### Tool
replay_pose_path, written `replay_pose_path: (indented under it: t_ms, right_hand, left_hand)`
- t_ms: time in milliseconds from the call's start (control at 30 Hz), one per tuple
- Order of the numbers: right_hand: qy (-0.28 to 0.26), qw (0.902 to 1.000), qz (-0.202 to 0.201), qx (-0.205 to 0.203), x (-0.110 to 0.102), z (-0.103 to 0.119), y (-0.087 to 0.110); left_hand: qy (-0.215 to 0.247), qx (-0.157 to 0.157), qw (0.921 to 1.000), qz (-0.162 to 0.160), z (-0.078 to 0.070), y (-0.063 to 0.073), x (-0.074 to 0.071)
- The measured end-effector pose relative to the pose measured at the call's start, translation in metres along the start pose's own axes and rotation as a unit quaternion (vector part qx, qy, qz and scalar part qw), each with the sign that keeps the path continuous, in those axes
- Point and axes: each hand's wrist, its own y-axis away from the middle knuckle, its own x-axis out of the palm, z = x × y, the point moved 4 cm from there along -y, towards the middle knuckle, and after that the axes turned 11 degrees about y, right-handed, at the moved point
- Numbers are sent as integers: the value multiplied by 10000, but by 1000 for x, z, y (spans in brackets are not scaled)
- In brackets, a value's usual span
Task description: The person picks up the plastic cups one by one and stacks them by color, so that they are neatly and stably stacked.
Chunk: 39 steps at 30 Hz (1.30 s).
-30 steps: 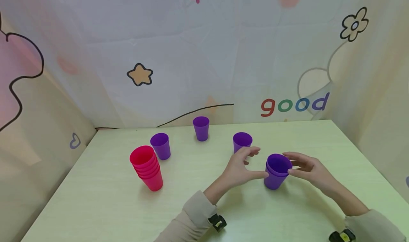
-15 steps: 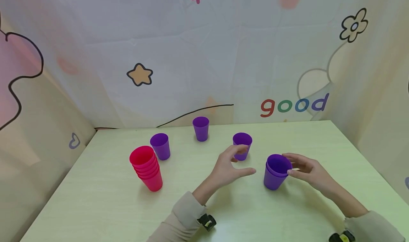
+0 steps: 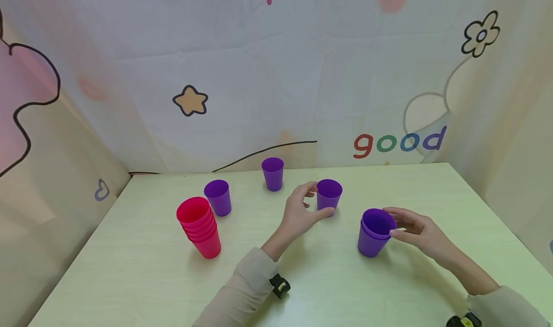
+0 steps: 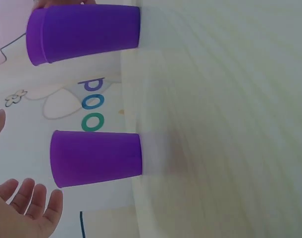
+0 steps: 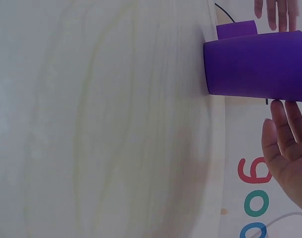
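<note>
The left arm is extended forward over the table, and the left hand is held just beside a single purple cup, thumb and fingers spread apart, nothing gripped. The right forearm is angled inward; by the loosely curved fingers of the right hand, the right side of the nested purple cups is touched, without being clasped. All these cups are stood upright.
</note>
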Motion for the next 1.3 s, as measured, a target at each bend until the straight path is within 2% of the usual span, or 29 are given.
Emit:
replay_pose_path:
  t_ms: [267, 633, 867, 1300]
  right_hand:
    - [-91, 9999, 30, -53, 1, -1, 1]
    - [18, 10000, 36, 59, 0, -1, 0]
    - [19, 10000, 39, 33, 0, -1, 0]
    - [65, 9999, 23, 90, 0, -1, 1]
  left_hand:
    - [-273, -315, 9987, -290, 11, -19, 3]
    - [-411, -896, 9951, 32, 30, -37, 4]
    - [-404, -1067, 9931, 288, 35, -41, 8]
    - [-165, -1157, 9929, 219, 37, -43, 10]
